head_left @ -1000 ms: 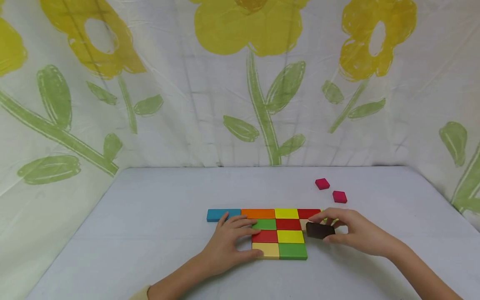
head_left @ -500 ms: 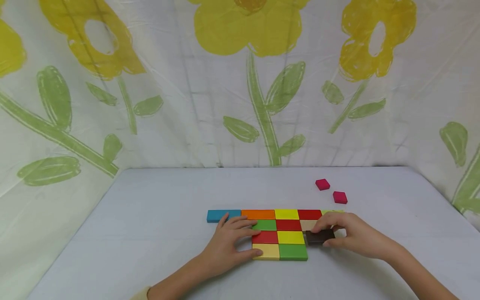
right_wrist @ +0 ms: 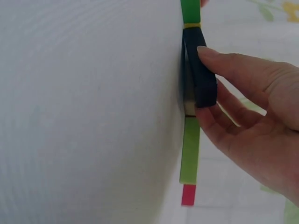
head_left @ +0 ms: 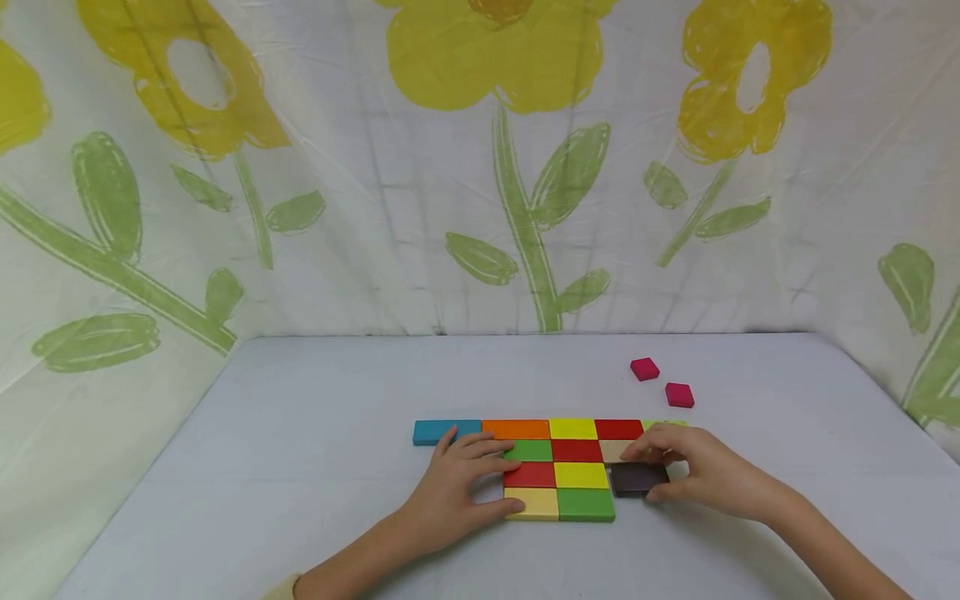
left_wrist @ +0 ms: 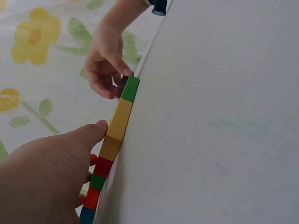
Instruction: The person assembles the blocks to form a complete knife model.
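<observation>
My left hand rests at the left side of a flat layout of coloured blocks, its fingers spread over the green block and red block. Its thumb touches the cream block at the near left. With thumb and fingers, my right hand pinches a dark brown block beside the yellow block. In the right wrist view the dark block looks slightly tilted, its far end near the green block. My right fingers partly cover the beige block.
Along the back row lie a blue block, an orange block, a yellow one, a red one and a light green block. Two pink blocks lie apart at the back right. A flowered cloth hangs behind the table.
My right hand has lowered the dark brown block and brought it towards me, beside the yellow block. Its top face now shows more. My left hand has stayed in place.
</observation>
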{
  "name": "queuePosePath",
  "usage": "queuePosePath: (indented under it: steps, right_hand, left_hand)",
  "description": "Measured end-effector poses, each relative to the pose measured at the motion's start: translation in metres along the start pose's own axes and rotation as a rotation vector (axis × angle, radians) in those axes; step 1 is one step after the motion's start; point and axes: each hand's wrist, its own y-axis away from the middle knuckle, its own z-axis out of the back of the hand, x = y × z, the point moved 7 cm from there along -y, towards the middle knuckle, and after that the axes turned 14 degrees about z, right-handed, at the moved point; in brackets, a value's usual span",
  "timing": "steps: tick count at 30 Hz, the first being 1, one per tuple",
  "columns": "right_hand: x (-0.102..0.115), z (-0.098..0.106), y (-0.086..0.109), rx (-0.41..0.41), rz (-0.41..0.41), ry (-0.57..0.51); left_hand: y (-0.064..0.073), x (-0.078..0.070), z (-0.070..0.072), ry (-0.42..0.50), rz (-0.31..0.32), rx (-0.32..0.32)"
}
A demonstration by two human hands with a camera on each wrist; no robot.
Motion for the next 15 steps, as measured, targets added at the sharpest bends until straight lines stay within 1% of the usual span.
queuePosePath:
  steps: [8, 15]
  right_hand:
    - [0.0005, 0.0003, 0.0009, -0.017, 0.011, 0.019]
    - [-0.0022, 0.0042, 0.0053, -0.012, 0.008, 0.051]
  left_hand:
    - [-0.0004, 0.0004, -0.0007, -0.011, -0.002, -0.001]
    - [0.0000, -0.0006, -0.0004, -0.018, -0.011, -0.010]
